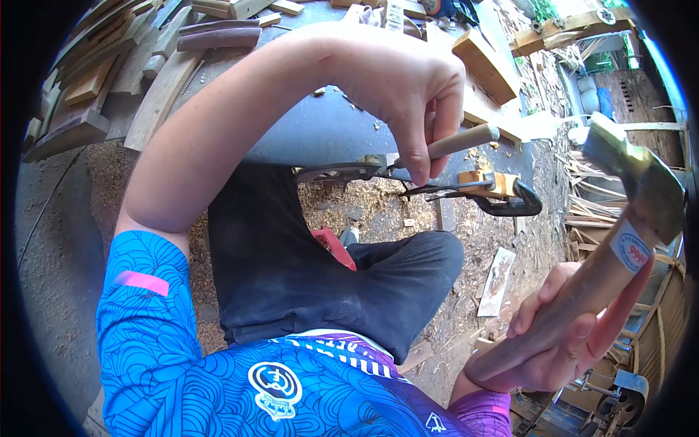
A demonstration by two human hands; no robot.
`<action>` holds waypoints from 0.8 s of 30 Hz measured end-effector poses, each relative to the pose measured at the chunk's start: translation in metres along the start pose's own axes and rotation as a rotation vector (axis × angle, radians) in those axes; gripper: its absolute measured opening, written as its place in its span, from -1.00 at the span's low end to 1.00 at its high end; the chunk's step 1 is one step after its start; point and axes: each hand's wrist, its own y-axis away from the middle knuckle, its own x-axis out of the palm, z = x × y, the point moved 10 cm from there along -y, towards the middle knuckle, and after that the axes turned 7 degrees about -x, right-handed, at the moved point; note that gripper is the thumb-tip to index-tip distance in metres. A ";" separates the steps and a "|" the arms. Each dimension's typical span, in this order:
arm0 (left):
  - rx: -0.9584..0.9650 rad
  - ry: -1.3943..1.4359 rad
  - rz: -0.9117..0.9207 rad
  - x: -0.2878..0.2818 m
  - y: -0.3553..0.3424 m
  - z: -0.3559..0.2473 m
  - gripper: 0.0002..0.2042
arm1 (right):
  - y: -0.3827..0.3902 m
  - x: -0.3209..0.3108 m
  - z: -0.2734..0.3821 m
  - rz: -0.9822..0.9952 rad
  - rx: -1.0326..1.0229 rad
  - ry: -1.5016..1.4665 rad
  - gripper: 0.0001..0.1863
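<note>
My left hand (421, 98) reaches over the near edge of the workbench (320, 131), its thumb and fingers closed on a chisel (464, 141). The round wooden handle points right; the fingers partly cover the metal end. Raised on the right, my right hand (557, 349) wraps round the wooden handle of a hammer (582, 291), its metal head up and apart from the chisel. Just below the chisel, a black C-clamp (513, 206) grips a small wood block (499, 183) at the bench edge. Another dark metal clamp-like piece (338, 172) lies left of my fingertips.
Wood offcuts (91, 80) are piled at the far left, and a thick wooden block (486, 67) lies on the bench's right side. Wood shavings (378, 200) cover the ground around my legs. Thin wood strips (593, 197) are heaped at the right.
</note>
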 end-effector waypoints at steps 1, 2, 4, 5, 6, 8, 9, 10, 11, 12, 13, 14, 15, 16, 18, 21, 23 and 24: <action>0.009 0.027 0.007 0.001 0.000 0.000 -0.84 | -0.002 0.005 0.002 0.047 -0.005 0.004 -0.02; 0.012 0.024 0.002 0.000 0.001 0.000 -0.84 | -0.001 0.009 0.001 0.024 -0.027 0.111 -0.06; -0.020 -0.004 -0.002 -0.004 0.004 0.004 -0.82 | 0.000 0.022 -0.006 0.149 0.024 0.227 -0.04; -0.018 -0.006 -0.007 -0.005 0.004 0.004 -0.82 | -0.001 0.025 -0.006 0.193 0.004 0.266 -0.03; -0.042 -0.008 0.000 -0.003 0.005 0.004 -0.82 | -0.001 0.027 -0.003 0.198 -0.002 0.266 -0.03; -0.052 -0.039 0.006 -0.001 0.004 0.002 -0.83 | 0.000 0.012 0.012 0.012 -0.084 0.138 -0.05; -0.049 -0.038 0.006 -0.001 0.002 0.001 -0.83 | 0.000 0.005 0.013 0.026 -0.081 0.017 -0.06; -0.020 -0.066 0.013 0.000 0.000 -0.002 -0.82 | 0.003 -0.001 0.011 -0.002 -0.083 0.040 -0.07; 0.009 -0.095 0.021 0.002 0.000 -0.005 -0.82 | 0.005 -0.006 0.011 -0.030 -0.085 0.065 -0.08; 0.008 -0.097 0.025 0.002 0.001 -0.006 -0.82 | -0.001 0.010 0.012 0.022 -0.071 0.176 -0.09; -0.040 -0.096 0.012 0.001 0.004 -0.005 -0.82 | -0.007 0.026 0.013 0.074 -0.055 0.288 -0.11; -0.086 -0.095 0.000 0.000 0.005 -0.002 -0.82 | -0.008 0.028 0.002 0.171 0.017 0.348 -0.16; -0.085 -0.099 -0.003 0.000 0.004 0.001 -0.82 | -0.008 0.025 0.004 0.170 0.012 0.347 -0.16; -0.048 -0.071 0.011 0.002 0.002 0.004 -0.81 | -0.009 0.020 0.012 0.124 -0.054 0.255 -0.18; -0.015 -0.052 0.043 0.003 0.001 -0.002 -0.81 | -0.006 0.010 0.026 -0.069 -0.143 0.031 -0.24; 0.032 -0.058 0.040 0.005 -0.005 -0.001 -0.81 | 0.000 0.006 0.008 -0.043 0.053 0.248 -0.28; -0.100 -0.088 0.024 0.011 -0.006 0.020 -0.81 | -0.007 0.032 -0.003 0.277 0.011 0.576 -0.31; -0.081 -0.109 0.046 0.015 -0.004 0.019 -0.82 | -0.008 0.028 0.003 0.213 -0.039 0.432 -0.29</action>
